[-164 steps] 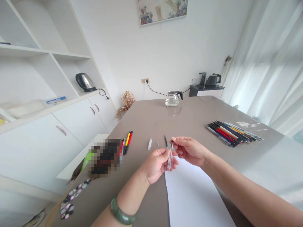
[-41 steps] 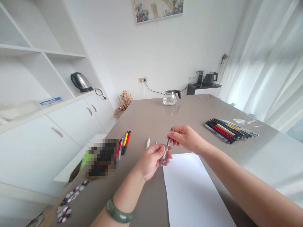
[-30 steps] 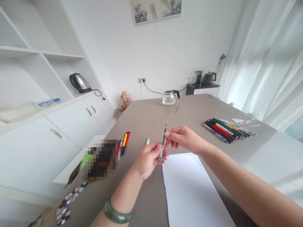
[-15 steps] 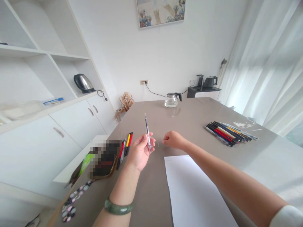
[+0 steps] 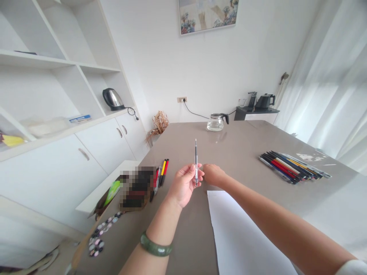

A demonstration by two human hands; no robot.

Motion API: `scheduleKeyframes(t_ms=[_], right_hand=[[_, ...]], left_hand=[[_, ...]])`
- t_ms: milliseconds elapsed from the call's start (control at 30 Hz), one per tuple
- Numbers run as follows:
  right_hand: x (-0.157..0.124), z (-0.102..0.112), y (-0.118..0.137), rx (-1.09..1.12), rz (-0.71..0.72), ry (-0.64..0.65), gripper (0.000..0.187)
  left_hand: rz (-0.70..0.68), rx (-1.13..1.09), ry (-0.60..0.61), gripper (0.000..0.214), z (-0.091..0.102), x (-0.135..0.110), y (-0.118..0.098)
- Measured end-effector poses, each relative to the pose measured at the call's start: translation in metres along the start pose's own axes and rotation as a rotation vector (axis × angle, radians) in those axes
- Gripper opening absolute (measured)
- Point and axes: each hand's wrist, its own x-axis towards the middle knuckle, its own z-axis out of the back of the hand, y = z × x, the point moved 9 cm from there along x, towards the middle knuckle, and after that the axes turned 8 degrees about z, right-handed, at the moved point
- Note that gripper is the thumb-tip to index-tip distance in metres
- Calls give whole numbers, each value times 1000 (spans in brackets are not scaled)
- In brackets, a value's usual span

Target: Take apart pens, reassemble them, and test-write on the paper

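My left hand [image 5: 183, 186] pinches a clear-barrelled pen [image 5: 196, 164] upright between thumb and fingers, its dark refill sticking out of the top with the tip pointing up. My right hand [image 5: 213, 175] is low at the table, just right of the pen, with its fingers curled and pointing left. Its fingertips are partly hidden, so whatever they hold cannot be made out. Below the right forearm lies a white sheet of paper [image 5: 237, 233].
A pile of pens [image 5: 294, 167] lies on the right of the table [image 5: 183, 133]. More pens [image 5: 163, 172] sit on the left beside a blurred-out dark case [image 5: 137, 189] with a beaded strap [image 5: 99, 236]. A glass pot [image 5: 215, 123] stands at the far edge.
The view has turned a little left. My left hand with the pen and my right hand have come closer together. The small clear piece between them on the table is no longer visible.
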Motion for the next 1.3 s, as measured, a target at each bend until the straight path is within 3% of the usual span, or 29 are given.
scheduleKeyframes(t_ms=[267, 400, 500, 600, 733, 967, 1300], right_hand=[[-40, 75, -54, 184, -17, -332, 29], [-76, 119, -75, 479, -5, -640, 24], [-95, 135, -75, 766, 66, -734, 24], [-103, 139, -64, 974, 170, -686, 27], [-104, 136, -55, 1082, 236, -629, 27], [-94, 121, -55, 1064, 212, -578, 31], [-90, 118, -59, 1050, 203, -573, 30]], left_hand=[[53, 136, 6, 27, -9, -3, 14], [102, 229, 18, 28, -16, -3, 26], [132, 280, 39, 28, -22, -3, 33], [157, 315, 47, 27, -27, -4, 37], [176, 354, 50, 27, -32, -5, 41], [172, 391, 42, 28, -34, -5, 42], [191, 395, 55, 29, -38, -6, 44]])
